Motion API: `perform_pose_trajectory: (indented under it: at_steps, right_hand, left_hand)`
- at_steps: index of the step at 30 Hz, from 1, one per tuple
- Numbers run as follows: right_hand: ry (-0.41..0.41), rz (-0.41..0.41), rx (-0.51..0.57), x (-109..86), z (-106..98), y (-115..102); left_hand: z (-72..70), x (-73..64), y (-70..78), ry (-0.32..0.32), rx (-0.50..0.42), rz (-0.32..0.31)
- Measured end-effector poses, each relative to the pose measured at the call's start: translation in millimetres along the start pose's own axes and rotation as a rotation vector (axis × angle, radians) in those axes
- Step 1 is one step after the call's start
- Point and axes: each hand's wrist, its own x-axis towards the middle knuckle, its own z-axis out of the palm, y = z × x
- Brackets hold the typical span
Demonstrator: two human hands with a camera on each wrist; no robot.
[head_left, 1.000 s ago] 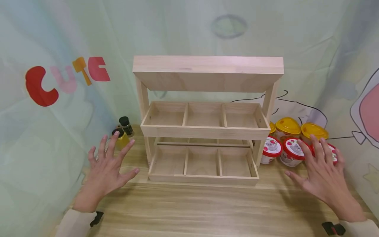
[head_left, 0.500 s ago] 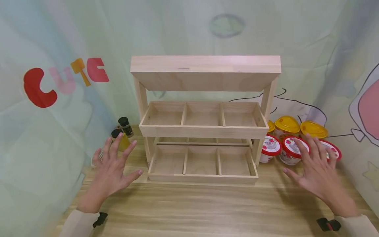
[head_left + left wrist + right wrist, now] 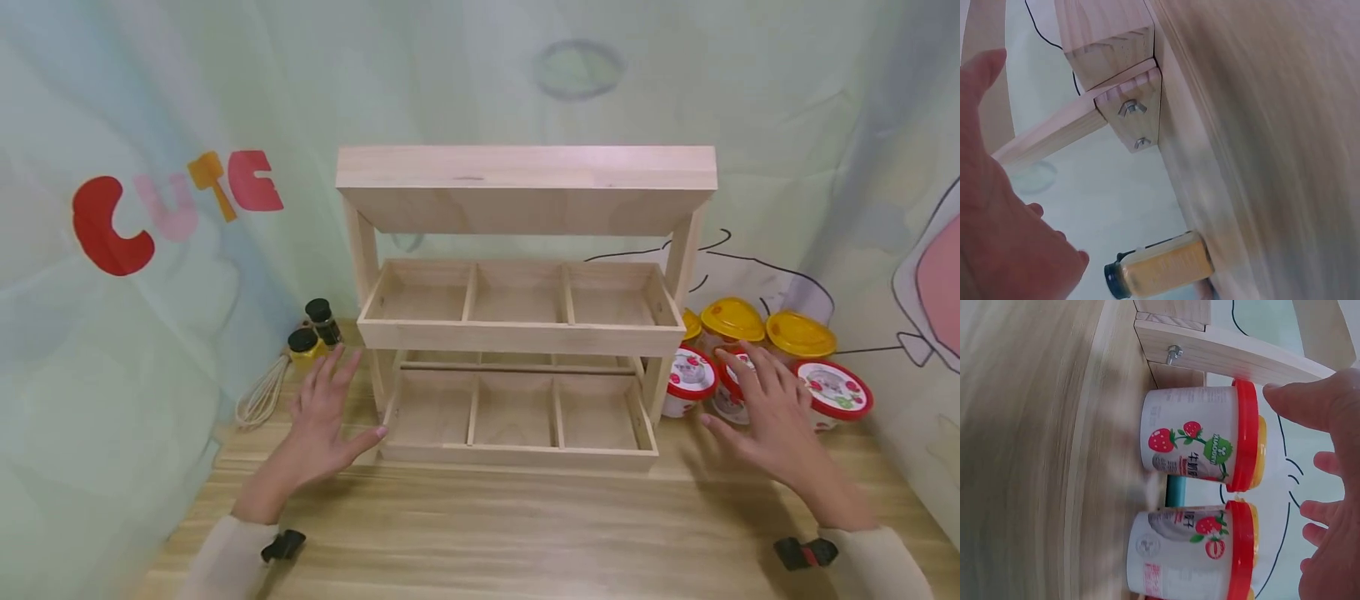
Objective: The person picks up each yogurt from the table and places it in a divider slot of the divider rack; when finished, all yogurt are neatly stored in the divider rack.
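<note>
— Spotted what first?
— Saw left hand [image 3: 318,429] and right hand [image 3: 772,425] on either side of the wooden rack [image 3: 517,337], fingers spread, gripping nothing.
— And farther out?
— Found red-lidded tubs [image 3: 834,392] right of the rack, black-capped jars [image 3: 303,342] left.

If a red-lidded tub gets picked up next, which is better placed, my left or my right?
Likely your right. The right grip is empty, fingers spread, close to the tubs. The left grip is also empty, but across the shelf, near the yellow jar.
</note>
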Motion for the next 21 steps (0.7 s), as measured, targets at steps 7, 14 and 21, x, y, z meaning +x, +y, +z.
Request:
perform_pose_trajectory:
  at_steps: [7, 14, 21]
  right_hand:
    - [-0.005, -0.029, 0.029, 12.5, 9.0, -1.1]
    - [-0.076, -0.012, 0.023, 20.7, 12.1, -0.7]
    - [-0.136, 0.01, 0.012, 23.4, 13.3, 1.8]
  left_hand:
    - [11.8, 9.8, -4.6, 0.036, -0.033, 0.103]
    - [26.9, 17.9, -12.1, 0.018, -0.078, 0.128]
    - [33.4, 24.6, -17.8, -0.033, -0.106, 0.089]
